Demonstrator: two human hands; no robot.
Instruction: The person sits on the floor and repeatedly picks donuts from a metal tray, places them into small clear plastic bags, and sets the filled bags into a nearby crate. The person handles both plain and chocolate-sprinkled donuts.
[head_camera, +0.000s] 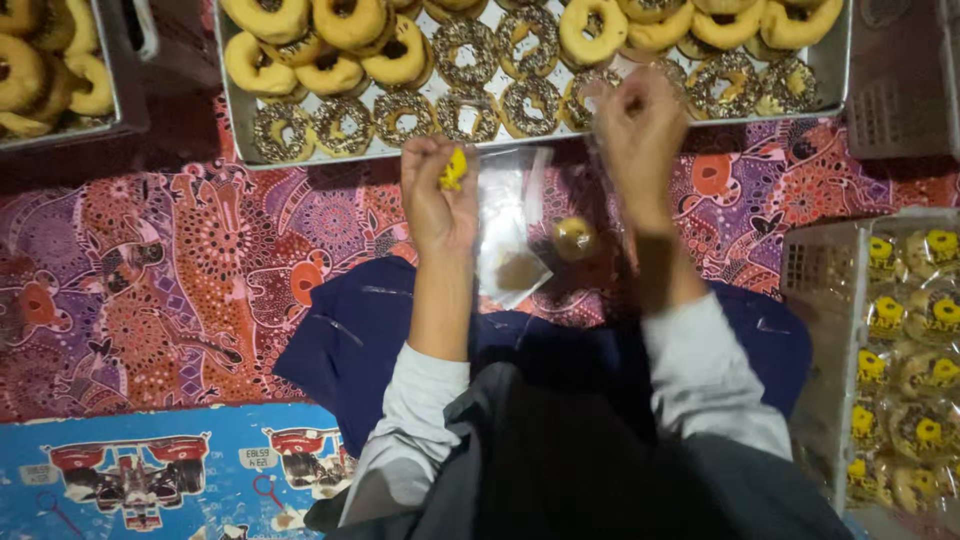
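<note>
Pinching a small yellow label (453, 168), the left hand (437, 195) is closed around it above the patterned cloth (180, 270).
Right hand (640, 140), fingers pinched, grips the top of a clear bag (600, 215) holding one doughnut (574, 238); spare clear bags (508, 225) lie between the hands, a metal tray (835, 60) of doughnuts beyond, a basket (815, 270) of bagged ones at right.

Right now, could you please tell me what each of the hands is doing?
Left hand: closed around a small yellow piece.
Right hand: fingers pinched on the top of a clear plastic bag with a doughnut inside.
</note>
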